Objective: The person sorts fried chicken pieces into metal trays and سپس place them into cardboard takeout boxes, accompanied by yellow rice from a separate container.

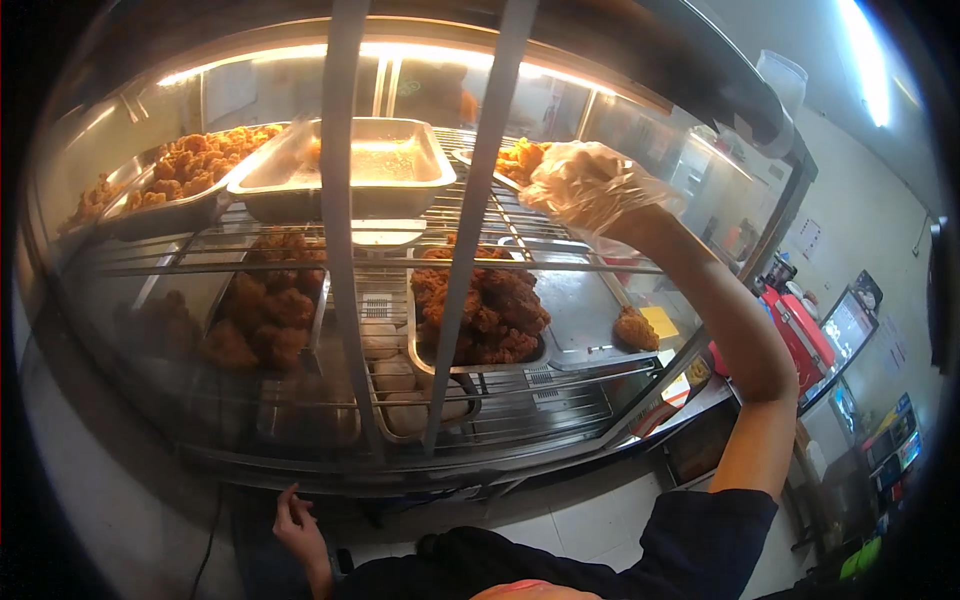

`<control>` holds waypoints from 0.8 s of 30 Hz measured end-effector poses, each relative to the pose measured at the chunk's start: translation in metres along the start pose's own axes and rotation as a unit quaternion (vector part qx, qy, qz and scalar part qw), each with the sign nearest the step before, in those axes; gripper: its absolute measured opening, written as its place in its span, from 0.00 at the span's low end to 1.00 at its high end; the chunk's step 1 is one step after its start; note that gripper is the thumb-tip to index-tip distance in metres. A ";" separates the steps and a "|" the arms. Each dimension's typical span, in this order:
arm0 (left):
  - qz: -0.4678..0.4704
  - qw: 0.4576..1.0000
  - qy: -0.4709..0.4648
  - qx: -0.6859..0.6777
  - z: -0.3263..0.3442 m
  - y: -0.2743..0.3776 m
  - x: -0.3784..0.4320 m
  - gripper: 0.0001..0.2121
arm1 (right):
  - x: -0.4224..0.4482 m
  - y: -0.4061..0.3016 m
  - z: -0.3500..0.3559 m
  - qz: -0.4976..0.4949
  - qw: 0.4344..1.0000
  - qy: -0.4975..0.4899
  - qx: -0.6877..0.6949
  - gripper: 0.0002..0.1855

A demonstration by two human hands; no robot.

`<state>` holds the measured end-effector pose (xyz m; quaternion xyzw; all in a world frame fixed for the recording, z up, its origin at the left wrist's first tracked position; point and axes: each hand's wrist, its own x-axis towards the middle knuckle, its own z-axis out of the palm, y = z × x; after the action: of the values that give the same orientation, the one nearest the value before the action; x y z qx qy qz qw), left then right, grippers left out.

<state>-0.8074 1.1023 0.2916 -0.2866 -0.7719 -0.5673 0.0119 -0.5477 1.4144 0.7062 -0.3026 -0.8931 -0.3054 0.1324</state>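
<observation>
My right hand (pixel 581 184), in a loose clear plastic glove, reaches into a lit glass food warmer. It is at the fried chicken pieces (pixel 519 159) on a tray at the right of the upper wire rack (pixel 480 199). The glove's folds hide my fingers, so a grip on a piece cannot be made out. Left of it stands a deep steel pan (pixel 409 178) with only crumbs and a shiny film visible inside. Bare and slightly curled, my left hand (pixel 300 531) hangs below the warmer's front edge with nothing in it.
Small fried pieces (pixel 202 161) fill a tray at upper left. Below are a tray of dark fried chicken (pixel 487 307) and a tray with one piece (pixel 636 330). Two upright frame bars (pixel 341 225) cross the front. A red box (pixel 799 341) stands at right.
</observation>
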 end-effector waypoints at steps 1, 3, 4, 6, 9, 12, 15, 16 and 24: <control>0.027 0.999 -0.007 -0.024 0.004 0.009 0.001 0.09 | -0.003 -0.002 0.003 0.023 1.000 -0.005 0.001 0.20; 0.063 0.993 -0.027 -0.092 0.011 0.038 0.005 0.08 | -0.011 0.004 0.006 0.020 0.995 0.029 0.095 0.21; 0.083 0.989 -0.038 -0.115 0.014 0.056 0.008 0.08 | -0.009 -0.007 -0.012 0.013 0.998 -0.035 0.055 0.21; 0.140 0.971 -0.076 -0.181 0.031 0.088 0.012 0.08 | -0.023 -0.018 -0.027 0.027 0.993 -0.092 0.066 0.19; 0.223 0.913 -0.226 -0.255 0.045 0.156 0.016 0.09 | -0.032 -0.001 0.004 0.006 0.999 -0.049 0.021 0.18; 0.323 0.842 -0.327 -0.283 0.049 0.225 0.018 0.09 | -0.051 0.010 0.004 -0.021 0.999 -0.024 -0.020 0.16; 0.202 0.800 -0.448 -0.344 0.042 0.270 0.022 0.11 | -0.096 0.020 -0.008 -0.092 0.992 0.076 -0.043 0.15; 0.201 0.807 -0.440 -0.339 0.044 0.278 0.027 0.11 | -0.112 0.026 -0.003 -0.121 0.975 0.151 -0.109 0.14; 0.014 0.676 -0.488 -0.552 0.069 0.333 0.034 0.17 | -0.209 0.056 -0.037 0.098 0.974 0.084 0.188 0.15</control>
<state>-0.6632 1.2415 0.5681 -0.4878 -0.2110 -0.6696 -0.5188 -0.3478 1.3306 0.6728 -0.3312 -0.8863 -0.1419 0.2910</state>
